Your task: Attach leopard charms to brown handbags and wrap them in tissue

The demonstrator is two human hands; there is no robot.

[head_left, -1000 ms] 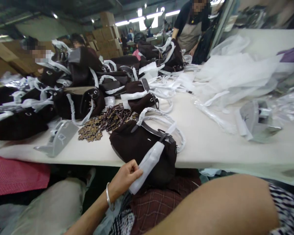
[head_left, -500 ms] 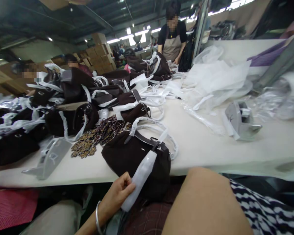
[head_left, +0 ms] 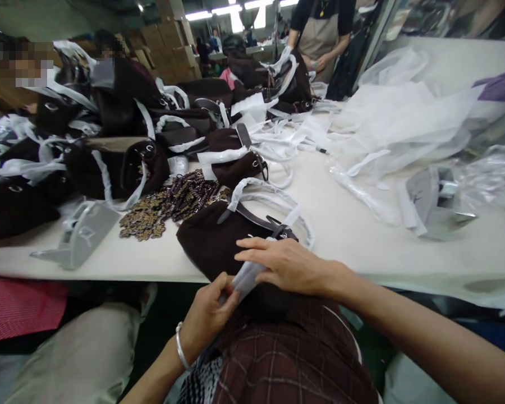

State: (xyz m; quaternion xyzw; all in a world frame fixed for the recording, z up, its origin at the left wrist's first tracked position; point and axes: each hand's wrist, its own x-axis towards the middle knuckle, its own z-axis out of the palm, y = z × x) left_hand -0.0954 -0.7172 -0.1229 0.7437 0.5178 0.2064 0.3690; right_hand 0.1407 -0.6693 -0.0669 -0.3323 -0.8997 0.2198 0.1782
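Note:
A dark brown handbag (head_left: 210, 235) lies at the table's front edge, its handles wrapped in white. A white wrapped strip (head_left: 246, 279) hangs from it over the bag's front. The lower end of this strip is pinched in my left hand (head_left: 214, 306), which has a silver bangle at the wrist. Across the upper part of the strip lies my right hand (head_left: 284, 262), its fingers extended and spread, the thumb beneath. Part of the strip is hidden under that hand.
Patterned chains (head_left: 172, 202) are heaped left of the bag. Tape dispensers stand at left (head_left: 82, 235) and right (head_left: 435, 202). More brown bags (head_left: 113, 168) pile up behind. White wrapping sheets (head_left: 412, 123) cover the right rear. A person in an apron (head_left: 322, 39) stands across the table.
My right arm has swung down from close to the camera, and its hand now rests on the white strip. My left hand still pinches the strip. The view has tilted downward.

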